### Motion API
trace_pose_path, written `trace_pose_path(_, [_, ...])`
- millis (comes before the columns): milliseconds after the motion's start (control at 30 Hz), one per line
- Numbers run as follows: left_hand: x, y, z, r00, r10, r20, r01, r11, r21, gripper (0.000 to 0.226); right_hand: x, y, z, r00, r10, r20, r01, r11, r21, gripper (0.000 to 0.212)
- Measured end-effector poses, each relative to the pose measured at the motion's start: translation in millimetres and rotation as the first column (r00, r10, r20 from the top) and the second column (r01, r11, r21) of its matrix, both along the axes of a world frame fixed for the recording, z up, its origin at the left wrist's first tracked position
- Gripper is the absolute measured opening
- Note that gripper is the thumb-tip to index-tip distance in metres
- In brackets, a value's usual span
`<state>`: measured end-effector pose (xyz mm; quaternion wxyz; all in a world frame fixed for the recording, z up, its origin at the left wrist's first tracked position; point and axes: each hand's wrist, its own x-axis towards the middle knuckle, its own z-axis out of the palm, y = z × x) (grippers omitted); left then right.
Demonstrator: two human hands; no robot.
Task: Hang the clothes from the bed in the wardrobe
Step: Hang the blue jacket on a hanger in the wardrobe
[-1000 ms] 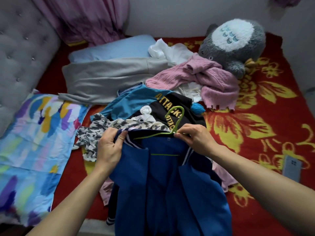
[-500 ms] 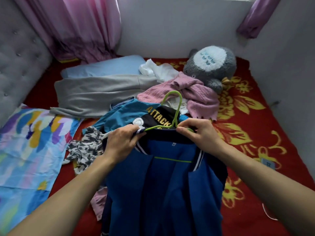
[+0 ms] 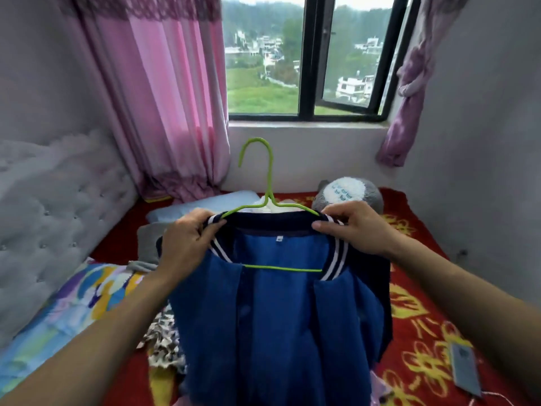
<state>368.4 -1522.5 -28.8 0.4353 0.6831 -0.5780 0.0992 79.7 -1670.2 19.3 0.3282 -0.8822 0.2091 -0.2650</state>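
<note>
A blue jacket [image 3: 278,317] with a navy striped collar hangs on a green wire hanger [image 3: 265,183], lifted upright in front of me above the bed. My left hand [image 3: 184,244] pinches the left side of the collar and shoulder. My right hand [image 3: 357,227] pinches the right side of the collar over the hanger's arm. The hanger's hook stands free above the collar. Behind the jacket, a patterned black-and-white garment [image 3: 164,341] lies on the red bedspread [image 3: 421,317]. Other clothes are mostly hidden by the jacket. No wardrobe is in view.
A grey plush toy [image 3: 348,191] sits at the back of the bed, a blue pillow [image 3: 205,203] to its left. A colourful pillow [image 3: 73,303] lies by the grey padded headboard [image 3: 58,215]. A phone [image 3: 465,367] rests at right. Pink curtain [image 3: 169,98] and window [image 3: 307,60] stand behind.
Both hands have raised the jacket on its hanger from the bed to an upright hold. My view has tilted up to the window, and the hook now points upward.
</note>
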Motion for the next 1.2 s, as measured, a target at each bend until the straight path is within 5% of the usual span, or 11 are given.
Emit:
trace_pose_path(67, [-8.1,27.3,15.5,1.000,0.026,0.014,-0.026,0.999,-0.023,0.043,2.4,21.5,17.9,0.999,0.022,0.032,-0.020,0.997,-0.069,0.012])
trace_pose_path(400, [-96.5,223.6,45.2,0.947,0.310,0.083,-0.311,0.950,0.008,0.051,-27.7,165.5,49.7,0.983,0.178,-0.043,-0.173,0.824,-0.539,0.015])
trace_pose_path(467, [-112.3,267.0,49.8,0.922,0.379,0.077,-0.381,0.924,0.014,0.054,-28.6,197.1,56.5,0.953,0.291,-0.082,-0.295,0.836,-0.462,0.012])
trace_pose_path(567, [-133.3,332.4,61.8,0.881,0.468,0.074,-0.471,0.882,0.021,0.055,-21.6,245.4,71.7,0.850,0.524,-0.053,-0.525,0.839,-0.142,0.004])
trace_pose_path(733, [-156.9,451.9,82.2,0.784,0.619,0.050,-0.618,0.769,0.164,0.041,-11.7,339.3,86.2,0.665,0.744,0.068,-0.701,0.590,0.400,0.009])
trace_pose_path(1000, [-212.4,685.6,96.9,0.477,0.878,0.033,-0.813,0.427,0.396,0.014,-6.3,531.6,85.0,0.591,0.805,0.053,-0.646,0.432,0.629,0.013])
trace_pose_path(1200, [-280.9,871.9,101.2,0.256,0.949,0.187,-0.833,0.118,0.540,0.011,-18.2,707.2,89.9,0.539,0.841,0.043,-0.604,0.349,0.717,0.021])
